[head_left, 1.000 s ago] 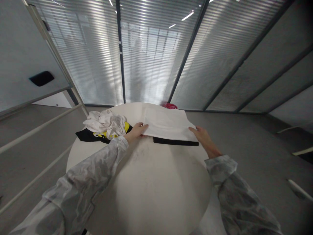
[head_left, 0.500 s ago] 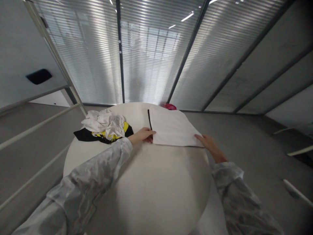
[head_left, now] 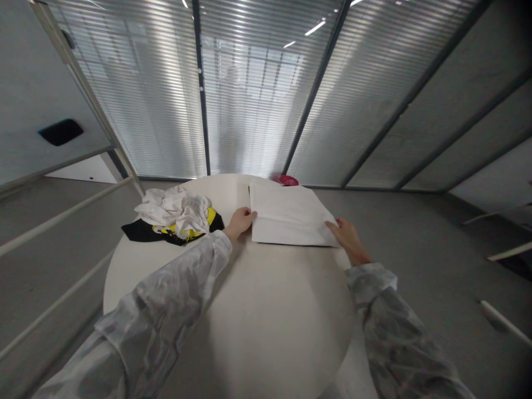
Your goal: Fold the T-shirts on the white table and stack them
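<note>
A folded white cloth (head_left: 291,216) lies flat on the round white table (head_left: 270,310), with a thin dark layer showing under its front edge. My left hand (head_left: 240,223) pinches the cloth's left edge, thumb on top. At the right front corner, my right hand (head_left: 347,237) grips the cloth, thumb above and the other fingers partly hidden. To the left sits a crumpled white cloth (head_left: 172,208) on top of a black and yellow cloth (head_left: 145,230).
A pink-red item (head_left: 287,180) shows at the far edge of the table behind the folded cloth. Pale metal rails (head_left: 66,219) stand at the left. Beyond the table is a ribbed translucent partition (head_left: 249,111).
My left hand has shifted up along the cloth's left edge, and the dark strip there is now mostly covered. My right hand and the cloth's right corner have moved slightly left.
</note>
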`<state>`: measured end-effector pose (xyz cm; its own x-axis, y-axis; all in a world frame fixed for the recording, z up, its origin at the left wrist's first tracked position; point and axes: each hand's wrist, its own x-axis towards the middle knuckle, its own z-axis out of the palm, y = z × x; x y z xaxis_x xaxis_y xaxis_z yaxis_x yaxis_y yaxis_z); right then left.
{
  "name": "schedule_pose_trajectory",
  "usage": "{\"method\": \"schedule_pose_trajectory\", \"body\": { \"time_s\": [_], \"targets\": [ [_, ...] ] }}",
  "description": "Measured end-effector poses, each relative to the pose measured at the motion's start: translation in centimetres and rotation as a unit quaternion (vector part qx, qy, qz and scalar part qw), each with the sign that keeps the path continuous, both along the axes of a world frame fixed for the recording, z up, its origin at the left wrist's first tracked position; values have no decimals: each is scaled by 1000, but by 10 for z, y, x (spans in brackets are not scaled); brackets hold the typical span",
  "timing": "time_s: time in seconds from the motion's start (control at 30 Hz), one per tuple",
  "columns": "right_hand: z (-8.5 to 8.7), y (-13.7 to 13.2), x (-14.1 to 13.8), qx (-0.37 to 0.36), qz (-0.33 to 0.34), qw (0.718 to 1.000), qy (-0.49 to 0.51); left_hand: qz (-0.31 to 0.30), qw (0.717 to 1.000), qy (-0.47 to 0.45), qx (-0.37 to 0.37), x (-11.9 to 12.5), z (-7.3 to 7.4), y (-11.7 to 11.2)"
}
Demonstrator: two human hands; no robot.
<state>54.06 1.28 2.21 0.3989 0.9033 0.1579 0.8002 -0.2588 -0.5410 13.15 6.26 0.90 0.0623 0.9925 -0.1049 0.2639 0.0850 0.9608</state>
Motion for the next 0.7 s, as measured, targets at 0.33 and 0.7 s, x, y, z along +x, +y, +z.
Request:
{"method": "schedule_pose_trajectory", "body": {
  "time_s": [0.33, 0.7],
  "targets": [
    [4, -18, -55, 139, 100, 951, -257, -56, 923, 233, 301, 5, 16, -33],
    [-33, -10, -95, 58, 175, 938, -292, -254, 839, 341, 340, -12, -11, -57]
  ]
}}
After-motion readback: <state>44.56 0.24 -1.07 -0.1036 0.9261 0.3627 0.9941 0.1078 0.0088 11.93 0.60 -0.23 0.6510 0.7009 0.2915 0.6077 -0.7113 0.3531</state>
